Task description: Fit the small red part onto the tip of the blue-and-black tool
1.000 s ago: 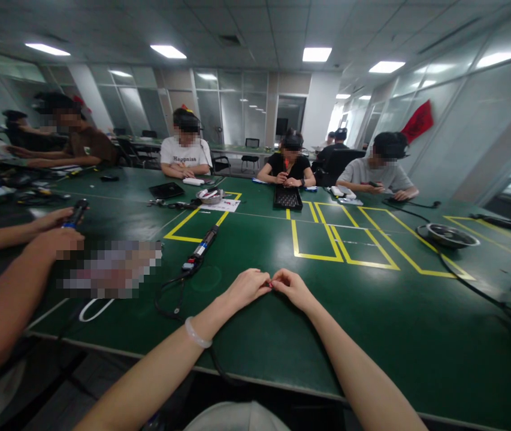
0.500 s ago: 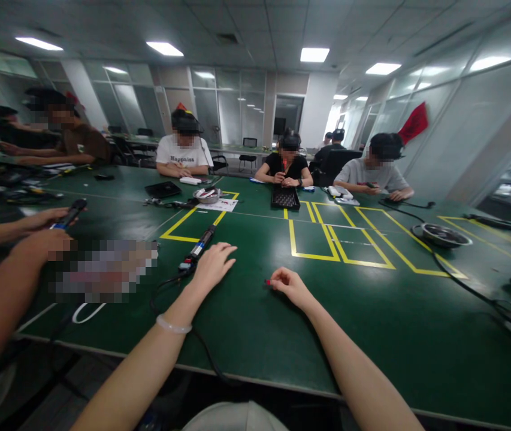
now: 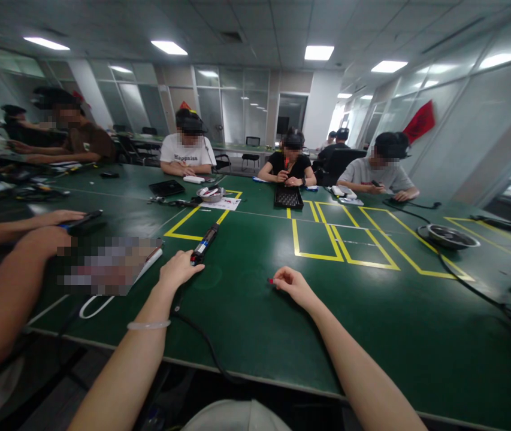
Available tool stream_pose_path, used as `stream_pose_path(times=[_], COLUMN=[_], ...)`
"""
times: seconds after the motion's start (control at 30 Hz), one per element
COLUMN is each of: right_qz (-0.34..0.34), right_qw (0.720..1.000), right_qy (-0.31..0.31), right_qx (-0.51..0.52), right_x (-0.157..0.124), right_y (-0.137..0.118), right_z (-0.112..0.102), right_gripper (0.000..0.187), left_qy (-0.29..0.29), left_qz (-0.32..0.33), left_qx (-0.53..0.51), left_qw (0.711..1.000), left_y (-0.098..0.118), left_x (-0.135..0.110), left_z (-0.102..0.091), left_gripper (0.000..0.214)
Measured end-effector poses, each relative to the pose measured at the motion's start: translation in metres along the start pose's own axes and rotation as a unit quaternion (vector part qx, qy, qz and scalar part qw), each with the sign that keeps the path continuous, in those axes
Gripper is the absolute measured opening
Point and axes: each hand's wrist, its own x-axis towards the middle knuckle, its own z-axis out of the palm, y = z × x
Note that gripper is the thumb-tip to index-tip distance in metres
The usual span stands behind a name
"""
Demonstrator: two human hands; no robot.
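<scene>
My left hand (image 3: pixel 178 270) lies at the near end of a slim black corded tool with a blue-and-white band (image 3: pixel 205 242), which looks like an electric screwdriver. The fingers and thumb close around that end, partly hiding it. The tool slants away from me over the green table. To the right, my right hand (image 3: pixel 292 284) rests low over the table with thumb and forefinger pinched. A tiny red-and-dark piece (image 3: pixel 272 281) sticks out from the fingertips; its kind is too small to make out.
A black cable (image 3: pixel 205 341) runs to the table's front edge. At the left, a co-worker's hand (image 3: pixel 51 236) is by a dark tool (image 3: pixel 85 220). Yellow tape outlines (image 3: pixel 318 257) mark the green table (image 3: pixel 246 329). A round metal dish (image 3: pixel 453 235) stands right; several people sit opposite.
My left hand has moved left and back, from beside the black tool onto its near end. My right hand still pinches the red piece. The co-worker's dark tool has been lowered.
</scene>
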Motion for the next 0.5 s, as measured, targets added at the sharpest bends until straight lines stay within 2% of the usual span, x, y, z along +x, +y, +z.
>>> stream_pose_path(times=[0.2, 0.5], right_qz=[-0.002, -0.002], right_qw=[1.000, 1.000], right_qy=[-0.003, -0.007], right_qx=[-0.002, -0.003], right_x=[0.000, 0.001], right_y=[-0.001, 0.002], right_z=[0.000, 0.000], right_gripper=[0.021, 0.022], left_qy=[-0.006, 0.022], left_qz=[0.003, 0.043], left_qx=[0.014, 0.060], left_qw=[1.000, 0.997], left_y=[0.011, 0.048], left_x=[-0.006, -0.017], left_z=[-0.005, -0.002], left_gripper=[0.058, 0.053])
